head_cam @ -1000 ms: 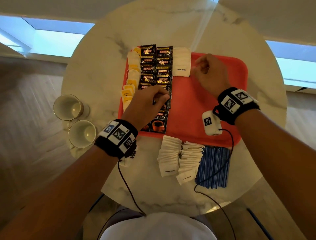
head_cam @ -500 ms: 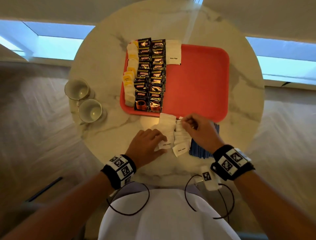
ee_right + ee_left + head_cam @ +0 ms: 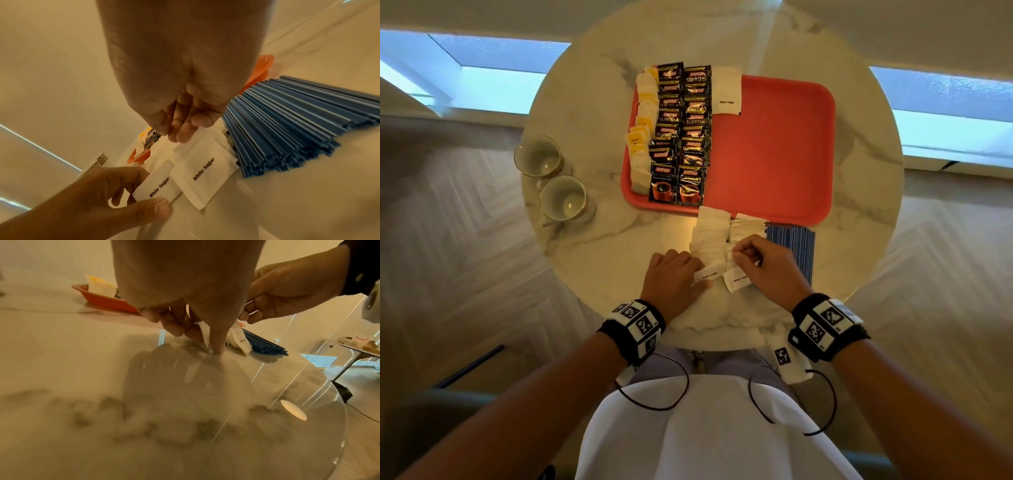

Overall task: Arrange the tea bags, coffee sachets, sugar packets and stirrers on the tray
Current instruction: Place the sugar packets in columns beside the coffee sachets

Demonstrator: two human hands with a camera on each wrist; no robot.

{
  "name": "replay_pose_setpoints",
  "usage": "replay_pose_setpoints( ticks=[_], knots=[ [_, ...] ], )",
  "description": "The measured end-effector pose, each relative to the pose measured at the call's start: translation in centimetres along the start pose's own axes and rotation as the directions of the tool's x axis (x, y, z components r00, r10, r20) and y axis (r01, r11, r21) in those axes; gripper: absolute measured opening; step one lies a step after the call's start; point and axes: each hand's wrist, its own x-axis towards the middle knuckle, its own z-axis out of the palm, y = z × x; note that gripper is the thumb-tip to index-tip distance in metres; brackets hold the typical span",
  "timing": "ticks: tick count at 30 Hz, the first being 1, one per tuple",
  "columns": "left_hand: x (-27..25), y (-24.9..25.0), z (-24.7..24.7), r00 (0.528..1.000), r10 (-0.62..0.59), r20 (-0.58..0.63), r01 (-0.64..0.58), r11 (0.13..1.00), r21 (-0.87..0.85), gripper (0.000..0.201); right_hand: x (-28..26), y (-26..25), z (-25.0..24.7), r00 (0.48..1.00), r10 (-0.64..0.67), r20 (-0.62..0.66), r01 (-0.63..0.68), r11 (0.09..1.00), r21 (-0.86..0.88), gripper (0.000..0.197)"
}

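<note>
Left hand [image 3: 671,277] pinches a near white paper sugar packet [image 3: 158,186]; right hand [image 3: 767,267] pinches another packet [image 3: 734,251] from the desk pile.

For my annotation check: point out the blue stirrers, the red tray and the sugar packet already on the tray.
blue stirrers [image 3: 796,245], head view, middle of bundle.
red tray [image 3: 774,154], head view, bare floor.
sugar packet [image 3: 726,90], head view, packet's centre.
</note>
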Motion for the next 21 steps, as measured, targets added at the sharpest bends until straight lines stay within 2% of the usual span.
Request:
replay_pose_setpoints(
  ticks=[4, 6, 9, 12, 17, 21],
  knots=[
    [0.0, -0.6, -1.2, 0.999, 0.009, 0.036, -0.007, 0.999, -0.050, 0.038, 0.3, 0.1, 0.6, 0.995, -0.071, 0.066, 0.072, 0.997, -0.020, 0.017],
    [0.2, -1.0, -1.9, 0.999, 0.036, 0.017, -0.035, 0.997, -0.070, 0.040, 0.6, 0.1, 1.1, 0.986, -0.113, 0.119, 0.122, 0.990, -0.072, 0.026],
    [0.6, -1.0, -2.7, 0.995, 0.085, -0.050, -0.089, 0.993, -0.083, 0.041, 1.0, 0.0, 1.5, 0.978, -0.146, 0.149, 0.161, 0.983, -0.088, 0.023],
    [1.3, -0.5, -3.1, 0.996, 0.061, -0.065, -0.068, 0.992, -0.105, 0.039, 1.3, -0.2, 1.4, 0.980, -0.152, 0.125, 0.162, 0.984, -0.074, 0.010],
    [2.0, -0.2, -2.0, 1.000, 0.026, -0.010, -0.026, 1.000, 0.013, 0.047, 1.5, -0.3, 0.6, 0.993, -0.114, 0.020, 0.115, 0.992, -0.055, 0.010],
    [2.0, 0.2, -1.8, 1.000, -0.020, -0.002, 0.020, 0.999, 0.030, 0.044, 1.5, -0.6, 0.1, 0.996, -0.093, 0.003, 0.093, 0.995, -0.039, 0.010]
  ],
)
